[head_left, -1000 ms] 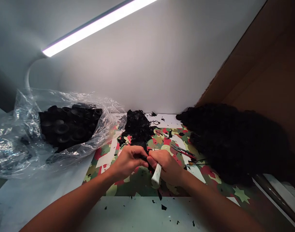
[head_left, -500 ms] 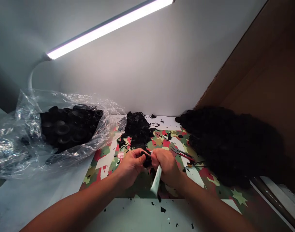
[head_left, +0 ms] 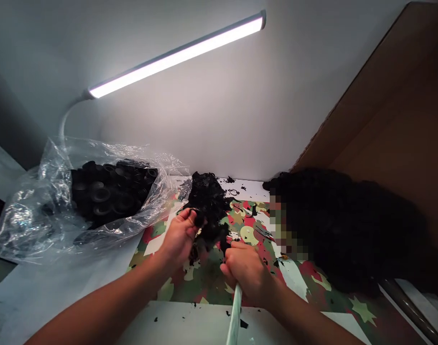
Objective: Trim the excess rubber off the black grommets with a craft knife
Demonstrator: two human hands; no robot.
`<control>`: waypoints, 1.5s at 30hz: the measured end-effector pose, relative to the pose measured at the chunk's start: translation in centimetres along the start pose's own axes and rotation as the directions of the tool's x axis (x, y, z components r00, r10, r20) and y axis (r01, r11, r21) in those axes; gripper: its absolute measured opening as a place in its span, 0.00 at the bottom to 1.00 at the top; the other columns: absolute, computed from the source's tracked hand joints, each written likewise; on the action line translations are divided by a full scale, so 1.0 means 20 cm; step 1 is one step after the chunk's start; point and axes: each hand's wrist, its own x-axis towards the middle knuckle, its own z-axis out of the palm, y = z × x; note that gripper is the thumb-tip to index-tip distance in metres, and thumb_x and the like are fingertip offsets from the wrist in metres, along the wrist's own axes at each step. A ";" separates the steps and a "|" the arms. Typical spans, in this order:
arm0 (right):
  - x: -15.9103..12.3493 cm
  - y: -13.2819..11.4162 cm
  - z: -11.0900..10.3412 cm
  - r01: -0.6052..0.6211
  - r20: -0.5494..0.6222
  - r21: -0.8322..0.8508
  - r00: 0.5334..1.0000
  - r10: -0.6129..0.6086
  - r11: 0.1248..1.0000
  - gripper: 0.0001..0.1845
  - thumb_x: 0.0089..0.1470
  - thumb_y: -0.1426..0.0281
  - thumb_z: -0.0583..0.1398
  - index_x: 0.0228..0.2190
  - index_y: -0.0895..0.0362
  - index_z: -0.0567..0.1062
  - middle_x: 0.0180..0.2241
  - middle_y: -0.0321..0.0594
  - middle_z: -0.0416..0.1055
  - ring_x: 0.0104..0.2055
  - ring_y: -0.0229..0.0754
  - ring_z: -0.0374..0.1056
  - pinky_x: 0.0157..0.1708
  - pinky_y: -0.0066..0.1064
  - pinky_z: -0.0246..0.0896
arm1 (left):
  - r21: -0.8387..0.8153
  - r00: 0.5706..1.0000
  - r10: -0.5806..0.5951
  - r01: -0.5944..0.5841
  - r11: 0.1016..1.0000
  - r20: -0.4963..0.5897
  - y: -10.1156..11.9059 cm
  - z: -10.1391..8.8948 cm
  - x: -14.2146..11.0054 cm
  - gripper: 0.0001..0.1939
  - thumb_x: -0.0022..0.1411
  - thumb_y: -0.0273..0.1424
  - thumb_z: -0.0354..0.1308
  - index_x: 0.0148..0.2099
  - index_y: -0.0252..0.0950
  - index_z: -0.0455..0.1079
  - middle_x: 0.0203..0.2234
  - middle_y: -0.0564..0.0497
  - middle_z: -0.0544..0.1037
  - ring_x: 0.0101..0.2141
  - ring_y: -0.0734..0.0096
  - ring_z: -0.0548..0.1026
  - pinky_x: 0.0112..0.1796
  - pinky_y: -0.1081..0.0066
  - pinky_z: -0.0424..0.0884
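Observation:
Between the thumb and fingers of my left hand (head_left: 179, 237) is a small black rounded rubber-like part (head_left: 197, 218), held over the front of a heap of black scraps (head_left: 206, 189). My right hand (head_left: 248, 267) is wrapped round a long tool with a pale whitish-green handle (head_left: 234, 318), which points back toward me. The tool's working end is hidden, so I cannot tell its kind. A dark strip (head_left: 224, 241) shows just beyond my right fingers; whether they touch it is unclear. The two hands are apart.
A clear plastic bag (head_left: 28, 225) of black ring-shaped parts (head_left: 100, 194) lies at left. On the right, a large black pile (head_left: 351, 225) rests against cardboard (head_left: 380, 110). Scissors-like metal tools (head_left: 264, 233) lie on the camouflage-patterned sheet (head_left: 168, 290). A lamp (head_left: 179, 57) hangs above.
My hands have separated: the left moved away and to the left with the black part, the right came slightly nearer with the tool. The view has shifted a little.

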 end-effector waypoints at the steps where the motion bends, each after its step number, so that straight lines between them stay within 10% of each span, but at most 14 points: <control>1: 0.00 0.01 0.00 -0.044 -0.007 -0.021 0.999 0.044 0.999 0.20 0.66 0.73 0.49 0.21 0.53 0.55 0.18 0.30 0.53 0.20 0.36 0.46 0.25 0.31 0.45 | 0.036 0.999 -0.023 0.022 0.999 0.039 0.00 0.00 0.00 0.16 0.43 0.33 0.76 0.31 0.32 0.75 0.24 0.53 0.77 0.25 0.76 0.73 0.29 0.78 0.70; 12: 0.03 0.10 -0.07 -0.465 -0.051 0.197 0.874 0.483 0.863 0.08 0.62 0.73 0.57 0.37 0.55 0.76 0.34 0.40 0.69 0.35 0.40 0.67 0.33 0.31 0.62 | 0.362 0.983 0.006 -0.072 0.930 0.182 -0.03 -0.03 -0.03 0.11 0.46 0.33 0.74 0.31 0.34 0.79 0.26 0.51 0.80 0.30 0.73 0.74 0.34 0.76 0.69; 22: 0.07 0.00 -0.07 -0.364 -0.158 0.175 0.907 0.391 0.915 0.10 0.61 0.73 0.59 0.41 0.54 0.80 0.32 0.40 0.72 0.32 0.40 0.70 0.30 0.30 0.68 | 0.642 0.979 0.020 -0.147 0.753 0.201 0.01 0.03 -0.09 0.04 0.48 0.24 0.66 0.30 0.36 0.79 0.23 0.51 0.77 0.26 0.70 0.72 0.27 0.74 0.68; 36: 0.06 0.02 -0.11 -0.023 0.123 -0.229 0.991 0.052 0.973 0.14 0.63 0.78 0.51 0.36 0.57 0.76 0.23 0.36 0.70 0.23 0.36 0.62 0.24 0.28 0.52 | 0.800 0.922 0.086 -0.371 0.472 0.377 0.02 0.04 -0.12 0.11 0.50 0.17 0.61 0.26 0.38 0.78 0.23 0.52 0.78 0.26 0.69 0.72 0.29 0.74 0.64; 39: 0.06 0.03 -0.10 -0.142 0.041 -0.179 0.988 0.151 0.974 0.12 0.60 0.79 0.53 0.30 0.57 0.74 0.22 0.35 0.70 0.23 0.36 0.62 0.24 0.28 0.52 | 0.782 0.917 0.095 -0.382 0.493 0.388 0.02 0.05 -0.12 0.11 0.49 0.17 0.63 0.25 0.39 0.79 0.23 0.52 0.78 0.26 0.69 0.72 0.30 0.73 0.65; 45: 0.06 0.09 -0.12 -0.620 -0.131 0.105 0.766 0.629 0.777 0.05 0.59 0.71 0.57 0.30 0.54 0.71 0.24 0.32 0.70 0.23 0.36 0.63 0.25 0.27 0.56 | 0.721 0.920 0.113 -0.366 0.588 0.375 0.02 0.05 -0.13 0.12 0.49 0.17 0.64 0.29 0.40 0.81 0.26 0.50 0.79 0.29 0.66 0.74 0.31 0.72 0.69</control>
